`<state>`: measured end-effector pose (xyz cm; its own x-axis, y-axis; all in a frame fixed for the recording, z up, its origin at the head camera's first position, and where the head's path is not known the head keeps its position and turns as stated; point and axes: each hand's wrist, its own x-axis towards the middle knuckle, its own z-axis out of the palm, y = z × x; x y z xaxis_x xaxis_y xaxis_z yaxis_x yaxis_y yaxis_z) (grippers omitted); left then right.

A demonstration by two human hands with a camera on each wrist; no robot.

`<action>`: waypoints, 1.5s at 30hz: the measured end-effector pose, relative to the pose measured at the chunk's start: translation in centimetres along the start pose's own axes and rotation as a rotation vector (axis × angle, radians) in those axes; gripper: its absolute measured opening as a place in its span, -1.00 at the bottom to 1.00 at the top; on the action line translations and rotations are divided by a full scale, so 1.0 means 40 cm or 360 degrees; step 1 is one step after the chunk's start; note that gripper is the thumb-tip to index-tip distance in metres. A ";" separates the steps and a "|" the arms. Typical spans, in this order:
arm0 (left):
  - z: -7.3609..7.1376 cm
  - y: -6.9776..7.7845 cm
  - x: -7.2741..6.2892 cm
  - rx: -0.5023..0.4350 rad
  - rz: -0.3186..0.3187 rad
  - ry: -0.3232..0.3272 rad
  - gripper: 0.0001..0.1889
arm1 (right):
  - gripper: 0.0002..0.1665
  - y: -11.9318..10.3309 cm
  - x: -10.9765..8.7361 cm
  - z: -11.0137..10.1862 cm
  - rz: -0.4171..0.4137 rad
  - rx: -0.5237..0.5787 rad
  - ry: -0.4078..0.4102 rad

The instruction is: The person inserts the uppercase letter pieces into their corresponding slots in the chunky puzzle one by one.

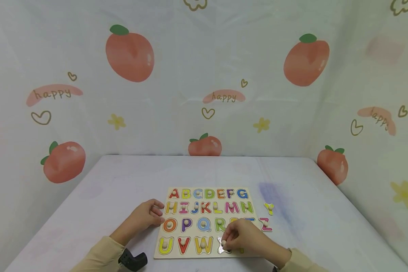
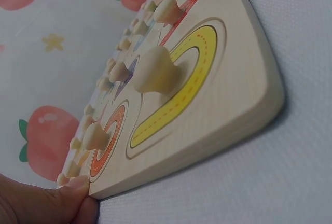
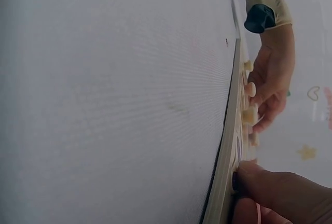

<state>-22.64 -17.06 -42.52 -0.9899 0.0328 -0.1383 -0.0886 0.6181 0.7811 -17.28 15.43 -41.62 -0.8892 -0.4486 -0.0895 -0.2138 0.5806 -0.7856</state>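
My right hand (image 1: pixel 246 237) pinches the round knob of an X-shaped letter piece (image 1: pixel 220 249) over the bottom row of a wooden alphabet puzzle board (image 1: pixel 193 255). In the right wrist view, the thumb and fingers (image 3: pixel 259 177) meet low at the board's edge, with a dark part of the piece between them. My left hand (image 1: pixel 143 216) rests against the board's left edge, its thumb (image 2: pixel 62 195) touching the side in the left wrist view. Knobbed letters such as the yellow U (image 2: pixel 199 60) and orange O (image 2: pixel 116 123) sit in their recesses. My right hand partly hides S and T.
On the white table (image 1: pixel 122 177), a yellow Y piece (image 1: pixel 269 208) and a pink Z piece (image 1: pixel 266 224) lie along the board's right side. Behind the table hangs a white cloth (image 1: pixel 176 124) printed with fruit. A dark wrist device (image 1: pixel 133 260) sits at my left cuff.
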 end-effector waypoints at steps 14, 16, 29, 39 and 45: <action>-0.002 -0.002 0.002 0.0004 0.0008 -0.0011 -0.54 | -0.82 -0.002 0.011 0.000 -0.0037 -0.0056 -0.0044; -0.002 -0.001 0.001 0.0006 0.0011 -0.0014 -0.54 | -0.81 -0.002 0.010 -0.002 -0.0046 -0.0053 -0.0056; -0.005 0.004 -0.001 -0.0002 0.0009 -0.0019 -0.54 | -0.78 0.005 -0.013 -0.084 -0.0081 0.0043 0.0101; -0.003 0.003 0.002 0.0007 0.0009 -0.0014 -0.53 | -0.68 0.070 -0.035 -0.238 0.0192 0.0018 0.0556; -0.002 0.000 0.002 0.0004 0.0017 -0.0015 -0.54 | -0.62 0.147 -0.040 -0.281 0.0371 -0.0085 0.0621</action>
<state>-22.74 -17.11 -42.47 -0.9896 0.0465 -0.1358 -0.0780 0.6196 0.7810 -21.67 27.18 -39.22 -0.9997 -0.0179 -0.0148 -0.0011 0.6745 -0.7383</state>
